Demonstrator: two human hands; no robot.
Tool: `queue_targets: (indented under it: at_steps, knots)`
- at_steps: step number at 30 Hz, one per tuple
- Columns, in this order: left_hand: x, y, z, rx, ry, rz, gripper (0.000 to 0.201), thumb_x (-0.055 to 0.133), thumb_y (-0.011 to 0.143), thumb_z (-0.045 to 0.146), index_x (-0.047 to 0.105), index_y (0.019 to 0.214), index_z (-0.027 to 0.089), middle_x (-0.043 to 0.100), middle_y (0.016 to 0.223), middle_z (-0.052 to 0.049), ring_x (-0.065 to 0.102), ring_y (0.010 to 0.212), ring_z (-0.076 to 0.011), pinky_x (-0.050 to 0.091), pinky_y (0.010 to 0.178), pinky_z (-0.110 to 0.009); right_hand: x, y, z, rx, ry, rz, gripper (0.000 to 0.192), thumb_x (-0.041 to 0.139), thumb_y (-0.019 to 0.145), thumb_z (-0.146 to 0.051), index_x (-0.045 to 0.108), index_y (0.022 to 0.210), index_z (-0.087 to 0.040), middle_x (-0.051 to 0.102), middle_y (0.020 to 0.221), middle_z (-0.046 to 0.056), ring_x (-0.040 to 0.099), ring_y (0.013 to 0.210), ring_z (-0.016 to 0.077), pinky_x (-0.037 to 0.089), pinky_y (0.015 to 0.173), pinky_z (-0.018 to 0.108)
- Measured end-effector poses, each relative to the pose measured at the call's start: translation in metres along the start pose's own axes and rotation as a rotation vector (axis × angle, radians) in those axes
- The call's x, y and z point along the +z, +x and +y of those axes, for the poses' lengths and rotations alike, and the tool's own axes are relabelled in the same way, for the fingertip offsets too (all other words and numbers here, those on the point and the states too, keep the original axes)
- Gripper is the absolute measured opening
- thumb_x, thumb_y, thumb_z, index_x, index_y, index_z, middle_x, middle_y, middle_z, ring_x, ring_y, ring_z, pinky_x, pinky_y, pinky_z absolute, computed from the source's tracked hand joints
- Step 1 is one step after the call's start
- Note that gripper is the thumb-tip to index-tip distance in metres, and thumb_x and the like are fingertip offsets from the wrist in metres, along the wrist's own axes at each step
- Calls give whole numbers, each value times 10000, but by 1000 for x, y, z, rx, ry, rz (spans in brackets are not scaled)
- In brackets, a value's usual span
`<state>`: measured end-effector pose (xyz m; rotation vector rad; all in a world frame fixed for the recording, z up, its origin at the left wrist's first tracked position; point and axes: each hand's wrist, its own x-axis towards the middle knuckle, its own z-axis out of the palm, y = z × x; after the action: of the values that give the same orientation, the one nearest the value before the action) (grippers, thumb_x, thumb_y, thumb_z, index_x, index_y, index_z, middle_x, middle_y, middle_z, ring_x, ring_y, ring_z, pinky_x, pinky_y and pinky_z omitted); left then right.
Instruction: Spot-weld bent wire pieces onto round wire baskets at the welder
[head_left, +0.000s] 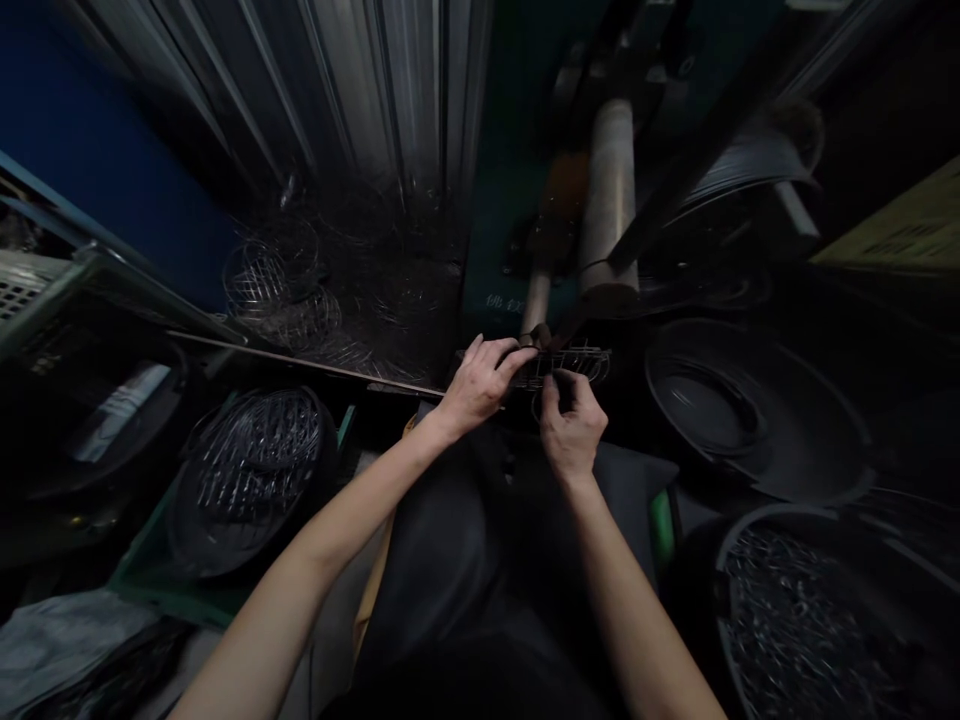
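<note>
Dim workshop surroundings fill the frame: corrugated metal sheeting stands at upper centre, and a green machine with a pale roller point(609, 190) occupies the upper right.

Work position: at frame centre, just below the roller, both hands hold one wire frame point(564, 364) against the machine. The left hand point(480, 382) grips the frame's left end, fingers curled together over the wires. The right hand point(571, 425) sits under the frame, thumb and forefinger pinching a wire; the other fingers are folded in.

Progress, as a judgement: one frame is at the machine and is not yet released. A stack of frames point(251, 470) sits in a round tub at lower left, and a loose pile of frames point(300, 290) lies behind a bar at centre left. Which group is finished and which is waiting cannot be told. A bucket point(810, 610) at lower right holds many small metal parts, too dark to identify.

Counts:
- Hands: two, both of one person.
- Frames in hand: one.
- Frames in the tub and pile: many, overlapping, not countable.
- Round containers: three visible, the tub, the bucket and a dark basin point(757, 420) at centre right.
- Wire coil point(750, 160): one, upper right.
</note>
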<state>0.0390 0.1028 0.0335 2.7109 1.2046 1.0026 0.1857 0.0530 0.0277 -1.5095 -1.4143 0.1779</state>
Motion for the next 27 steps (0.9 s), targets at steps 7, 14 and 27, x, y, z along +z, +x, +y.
queue_targets:
  at_steps: [7, 14, 27]
  knots:
    - [3, 0, -6, 26, -28, 10, 488, 515, 806, 92, 411, 1272, 197, 546, 1195, -91, 535, 1132, -210, 336, 1075, -481, 6, -1, 0, -78, -12, -61, 261, 411, 925, -342, 603, 914, -165, 647, 836, 65, 608, 771, 159, 484, 725, 290]
    - [-7, -6, -3, 21, -234, 14, 578, 552, 722, 82, 390, 1266, 192, 524, 1239, -99, 497, 1174, -221, 346, 1054, -470, -108, -45, 19, 117, -293, 86, 375, 485, 862, -413, 618, 1116, -172, 644, 1088, 119, 607, 1002, 237, 465, 900, 386]
    - [-15, -48, 55, -121, -350, -385, 707, 643, 783, 232, 273, 1385, 252, 360, 1462, -112, 253, 1393, -301, 109, 1111, -640, -277, -182, 177, 946, -820, -506, 209, 506, 542, -460, 470, 619, -269, 539, 628, 104, 623, 733, 394, 473, 678, 523]
